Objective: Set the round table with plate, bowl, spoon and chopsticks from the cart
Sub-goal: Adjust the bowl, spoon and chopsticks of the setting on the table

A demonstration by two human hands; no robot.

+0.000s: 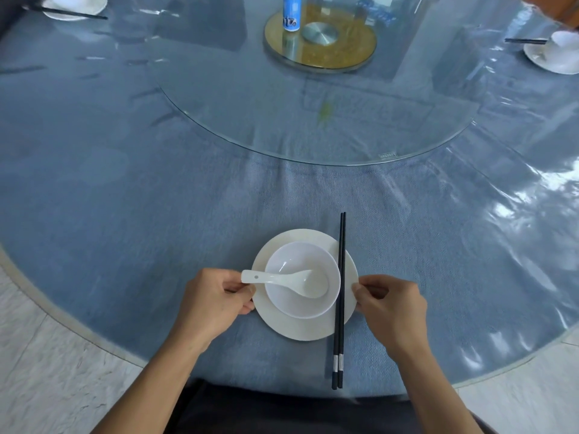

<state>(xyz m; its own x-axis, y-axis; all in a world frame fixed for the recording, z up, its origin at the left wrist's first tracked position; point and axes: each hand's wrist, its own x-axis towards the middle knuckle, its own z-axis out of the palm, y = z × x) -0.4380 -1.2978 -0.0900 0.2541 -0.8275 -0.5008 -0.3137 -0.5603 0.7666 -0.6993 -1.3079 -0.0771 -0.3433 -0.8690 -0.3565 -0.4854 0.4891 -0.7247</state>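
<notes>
Round table (125, 183): blue cloth under a clear plastic cover. Glass turntable (250, 114) at centre. White plate (300, 327) by the near edge, black chopsticks (340, 308) across its right rim, both ends over the cloth. Far-left plate (94, 4) and far-right plate (545, 61) also present.

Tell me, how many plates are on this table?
3. The nearest plate lies front and centre, under the bowl. A second plate sits at the far left edge, and a third plate at the far right edge. Others may lie outside the view.
</notes>
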